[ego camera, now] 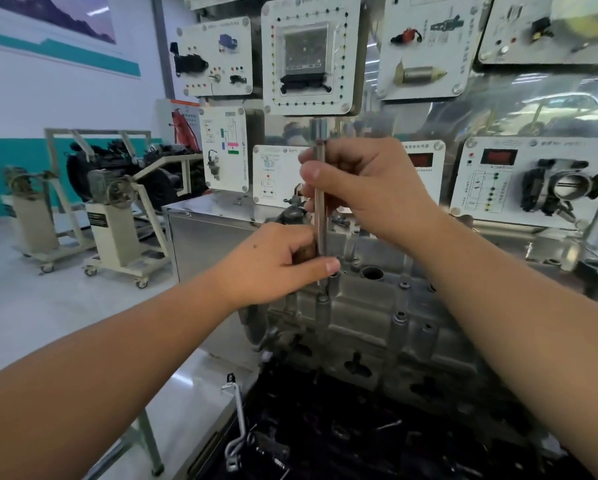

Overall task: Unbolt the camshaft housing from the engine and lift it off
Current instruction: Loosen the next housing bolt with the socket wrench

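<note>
Steel, long and thin, a tool shaft (320, 209) stands upright over the grey metal housing (366, 306) on the engine, at the middle of the view. The left hand (276, 265) pinches its lower part just above a bolt hole; the right hand (366, 192) curls round its upper part, thumb across it.

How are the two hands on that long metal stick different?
The right hand grips the long metal tool high up, near its top end; the left hand holds it low, just above the camshaft housing. The right hand wraps the shaft with its thumb across the front; the left hand steadies the lower part. Both hold the same upright tool.
</note>
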A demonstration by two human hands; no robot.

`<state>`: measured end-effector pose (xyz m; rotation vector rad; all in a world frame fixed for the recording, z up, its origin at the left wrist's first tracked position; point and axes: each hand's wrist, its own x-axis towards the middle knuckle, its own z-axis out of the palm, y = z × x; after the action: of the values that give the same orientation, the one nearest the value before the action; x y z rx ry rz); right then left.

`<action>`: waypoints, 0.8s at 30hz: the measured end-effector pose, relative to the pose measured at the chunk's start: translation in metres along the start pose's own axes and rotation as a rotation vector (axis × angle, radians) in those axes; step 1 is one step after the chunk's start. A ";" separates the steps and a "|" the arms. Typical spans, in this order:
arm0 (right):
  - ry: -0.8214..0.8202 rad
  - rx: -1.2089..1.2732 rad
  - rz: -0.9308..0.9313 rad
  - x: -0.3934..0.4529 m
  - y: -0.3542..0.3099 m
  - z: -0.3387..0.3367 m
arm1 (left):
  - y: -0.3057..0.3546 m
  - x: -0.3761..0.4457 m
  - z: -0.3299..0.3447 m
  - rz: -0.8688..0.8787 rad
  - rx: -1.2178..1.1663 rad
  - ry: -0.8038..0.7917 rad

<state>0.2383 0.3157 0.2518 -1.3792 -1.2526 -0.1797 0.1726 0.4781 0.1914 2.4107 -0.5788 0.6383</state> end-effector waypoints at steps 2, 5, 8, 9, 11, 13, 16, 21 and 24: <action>-0.031 0.042 0.022 -0.003 0.001 0.003 | 0.000 -0.001 -0.002 0.001 -0.026 -0.026; -0.045 0.049 0.058 -0.009 0.005 0.006 | -0.004 0.000 -0.002 -0.012 -0.005 -0.052; -0.003 -0.037 0.056 -0.016 0.011 0.006 | -0.009 0.002 -0.002 -0.027 0.041 -0.017; 0.006 -0.054 0.052 -0.016 0.012 0.006 | -0.010 0.002 -0.002 -0.019 0.052 -0.003; -0.007 -0.041 0.062 -0.015 0.011 0.005 | -0.010 0.001 -0.001 0.000 0.040 0.013; -0.061 0.025 0.103 -0.015 0.009 0.003 | -0.008 0.000 -0.001 0.013 0.007 0.035; -0.135 0.125 0.177 -0.016 0.007 -0.001 | -0.005 -0.001 -0.003 -0.004 -0.055 0.007; -0.084 0.126 0.131 -0.016 0.009 0.003 | -0.010 0.000 -0.003 -0.030 0.006 0.003; -0.027 0.037 0.068 -0.015 0.011 0.005 | -0.009 0.000 -0.001 -0.012 0.053 0.026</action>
<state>0.2372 0.3143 0.2325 -1.3944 -1.2240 -0.0909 0.1767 0.4854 0.1885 2.4499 -0.5425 0.6866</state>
